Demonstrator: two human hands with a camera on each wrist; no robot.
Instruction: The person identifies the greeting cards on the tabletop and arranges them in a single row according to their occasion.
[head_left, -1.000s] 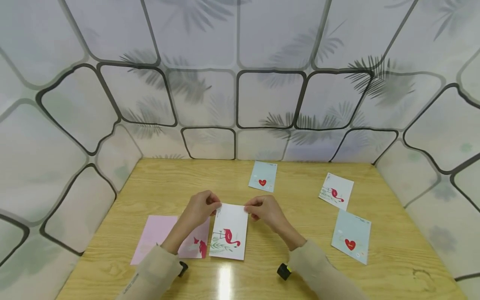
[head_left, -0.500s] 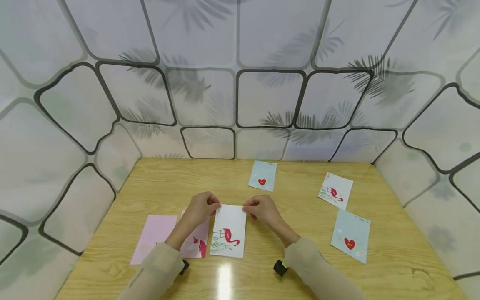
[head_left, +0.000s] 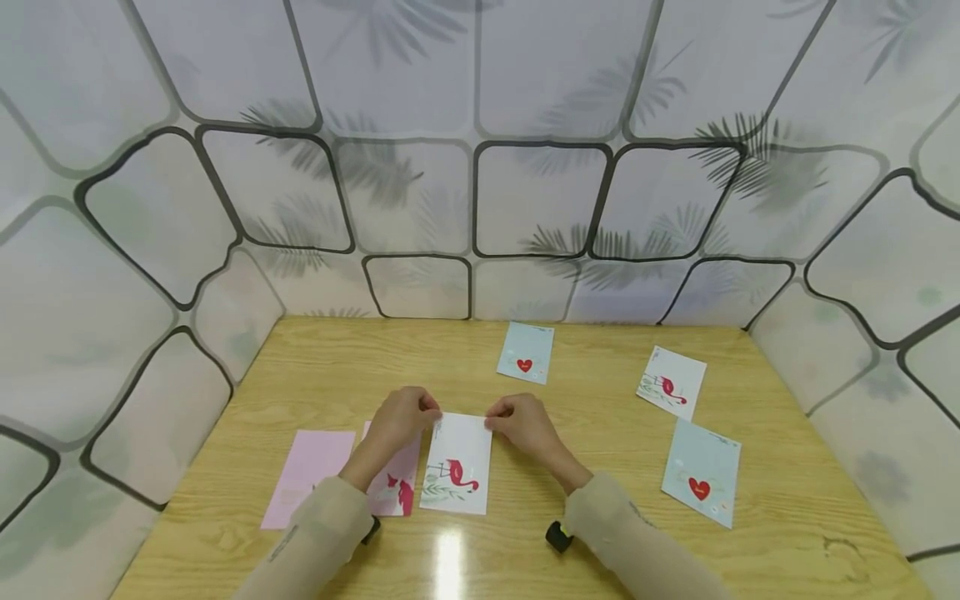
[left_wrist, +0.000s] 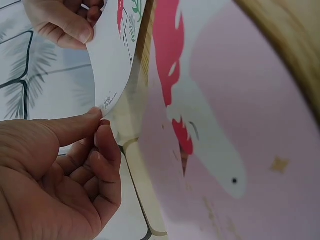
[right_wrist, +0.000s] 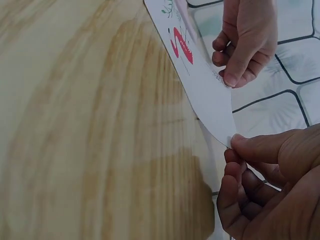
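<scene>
A white card with a red flamingo and green leaves [head_left: 457, 462] is held between both hands by its far corners. My left hand [head_left: 400, 419] pinches the far left corner between thumb and forefinger. The far right corner is pinched the same way by my right hand [head_left: 527, 425]. In the right wrist view the card [right_wrist: 200, 90] bends upward toward the fingertips. Left of it lies a pink card with a red and white figure [head_left: 393, 492], partly hidden by the left forearm. Seen from the left wrist, that pink card [left_wrist: 270, 105] shows a white animal with a red mane.
Another pink card [head_left: 307, 467] lies further left, partly covered by the left sleeve. A pale blue heart card [head_left: 526, 352] lies at the back. On the right are a second flamingo card [head_left: 671, 382] and another blue heart card [head_left: 702, 472], on the wooden table [head_left: 600, 367].
The flamingo card's held far edge has come down slightly and its near edge has shifted a little away from me. Both hands moved slightly with it, keeping their pinch.
</scene>
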